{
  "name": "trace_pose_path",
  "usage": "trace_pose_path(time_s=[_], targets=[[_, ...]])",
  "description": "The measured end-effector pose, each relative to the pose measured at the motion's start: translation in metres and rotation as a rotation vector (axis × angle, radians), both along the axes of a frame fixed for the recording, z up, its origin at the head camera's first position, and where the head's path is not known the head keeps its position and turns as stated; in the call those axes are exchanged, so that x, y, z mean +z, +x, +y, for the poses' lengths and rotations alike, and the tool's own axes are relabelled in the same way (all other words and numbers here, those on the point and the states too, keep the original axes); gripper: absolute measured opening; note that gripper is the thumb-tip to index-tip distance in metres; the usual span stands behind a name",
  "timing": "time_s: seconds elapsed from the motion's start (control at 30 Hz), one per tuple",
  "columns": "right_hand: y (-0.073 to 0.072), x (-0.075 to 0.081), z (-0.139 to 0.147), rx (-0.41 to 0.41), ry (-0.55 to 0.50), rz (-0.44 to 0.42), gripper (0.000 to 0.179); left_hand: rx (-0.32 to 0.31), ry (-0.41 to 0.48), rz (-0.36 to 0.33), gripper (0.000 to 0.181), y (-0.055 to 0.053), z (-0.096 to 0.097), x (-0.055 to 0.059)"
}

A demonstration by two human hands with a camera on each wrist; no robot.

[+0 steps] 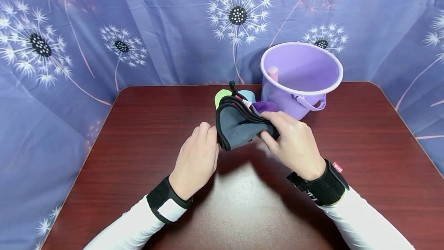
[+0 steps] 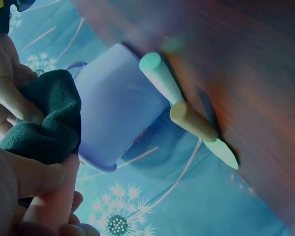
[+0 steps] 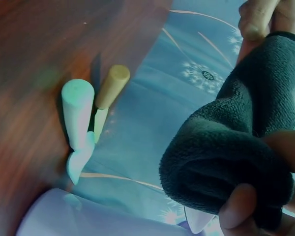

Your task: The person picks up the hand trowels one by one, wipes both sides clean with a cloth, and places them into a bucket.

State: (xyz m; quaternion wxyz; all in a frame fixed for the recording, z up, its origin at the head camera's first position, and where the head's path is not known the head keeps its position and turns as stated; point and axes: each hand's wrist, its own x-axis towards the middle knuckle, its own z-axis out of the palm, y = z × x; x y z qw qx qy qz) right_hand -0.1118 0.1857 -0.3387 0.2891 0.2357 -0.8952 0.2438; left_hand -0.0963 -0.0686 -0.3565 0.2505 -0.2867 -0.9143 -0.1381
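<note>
My right hand (image 1: 293, 142) pinches a dark grey cloth (image 1: 237, 122) with black edging, bunched and folded over in the air above the table. In the left wrist view my left hand (image 1: 195, 157) curls round a smooth pale pink handle (image 2: 51, 204), with the thumb along it and the cloth (image 2: 51, 115) touching its upper end. A purple blade (image 1: 264, 106) shows past the cloth in the head view; a pale blade tip (image 3: 199, 220) pokes out under the cloth in the right wrist view. The cloth hides the join, but this looks like a toy shovel.
A purple bucket (image 1: 293, 101) stands at the table's back right, with a pink handle end (image 1: 273, 73) inside. Left of it lie a toy tool with a light blue-green handle (image 3: 78, 113) and one with a yellowish handle (image 3: 113, 86). A dandelion-print curtain (image 1: 173, 18) hangs behind.
</note>
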Motion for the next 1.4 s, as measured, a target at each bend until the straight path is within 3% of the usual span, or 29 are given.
trace_pose_path(time_s=[0.27, 0.5, 0.8, 1.4], targets=[[-0.003, -0.007, -0.001, -0.007, -0.074, -0.050, 0.029, 0.005, -0.013, 0.034, 0.018, 0.006, 0.005, -0.006], [-0.005, -0.009, -0.002, -0.083, -0.149, -0.059, 0.019, 0.005, -0.011, 0.040, 0.024, 0.007, 0.007, -0.006], [-0.005, 0.000, 0.004, -0.171, -0.198, -0.073, 0.012, -0.006, 0.001, 0.048, 0.025, 0.009, 0.006, -0.004], [-0.003, 0.023, 0.024, -0.264, -0.230, 0.015, 0.017, -0.045, 0.098, 0.112, 0.026, 0.009, -0.002, 0.010]])
